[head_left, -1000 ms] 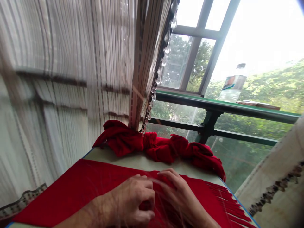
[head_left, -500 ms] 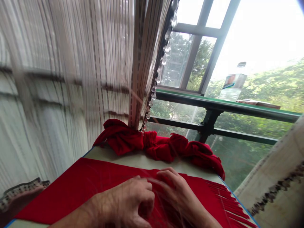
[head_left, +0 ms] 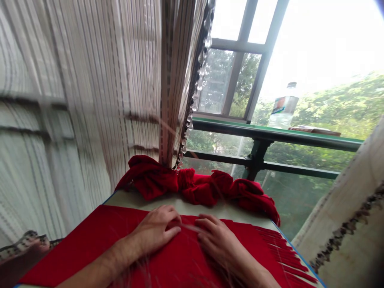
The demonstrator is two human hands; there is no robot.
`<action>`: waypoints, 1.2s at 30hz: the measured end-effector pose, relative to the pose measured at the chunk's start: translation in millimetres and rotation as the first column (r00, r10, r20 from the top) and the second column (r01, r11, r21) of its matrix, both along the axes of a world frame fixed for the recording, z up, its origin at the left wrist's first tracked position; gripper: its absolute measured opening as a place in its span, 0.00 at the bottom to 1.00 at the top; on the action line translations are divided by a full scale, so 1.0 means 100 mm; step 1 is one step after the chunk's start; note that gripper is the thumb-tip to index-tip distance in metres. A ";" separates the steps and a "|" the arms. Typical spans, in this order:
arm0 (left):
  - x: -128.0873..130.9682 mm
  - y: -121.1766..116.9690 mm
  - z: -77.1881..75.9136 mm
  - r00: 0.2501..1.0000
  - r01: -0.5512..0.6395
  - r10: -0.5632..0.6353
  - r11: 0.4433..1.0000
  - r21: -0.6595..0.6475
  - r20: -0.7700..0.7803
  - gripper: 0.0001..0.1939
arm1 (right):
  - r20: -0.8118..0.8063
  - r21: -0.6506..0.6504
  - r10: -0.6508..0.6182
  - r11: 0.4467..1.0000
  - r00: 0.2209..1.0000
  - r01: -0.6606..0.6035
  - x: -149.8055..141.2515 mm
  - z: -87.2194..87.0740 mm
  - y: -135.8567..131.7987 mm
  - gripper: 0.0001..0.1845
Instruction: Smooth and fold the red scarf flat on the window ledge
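Left hand (head_left: pixel 162 226) near bunched cloth (head_left: pixel 153 178)

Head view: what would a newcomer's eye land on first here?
The vivid red fringed cloth spread on the pale table in the foreground, with the left hand and right hand at its middle. Next, the bunched red cloth along the table's far edge. Beyond, to the right, a bottle stands against the bright window.

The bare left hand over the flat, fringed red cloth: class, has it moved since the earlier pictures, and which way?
Yes. The bare left hand has moved forward and leftward, closer to the bunched red fabric at the far end.
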State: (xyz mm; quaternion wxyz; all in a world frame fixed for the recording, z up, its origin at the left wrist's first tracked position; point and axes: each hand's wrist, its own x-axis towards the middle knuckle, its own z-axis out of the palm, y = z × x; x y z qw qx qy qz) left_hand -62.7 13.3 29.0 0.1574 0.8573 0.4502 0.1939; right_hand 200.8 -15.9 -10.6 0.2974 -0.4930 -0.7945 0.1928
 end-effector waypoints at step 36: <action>0.31 0.49 -0.06 0.994 0.032 -0.026 0.998 -0.062 0.105 0.14 | 0.164 0.031 -0.076 0.997 0.984 0.072 -0.02 0.09 0.00 0.30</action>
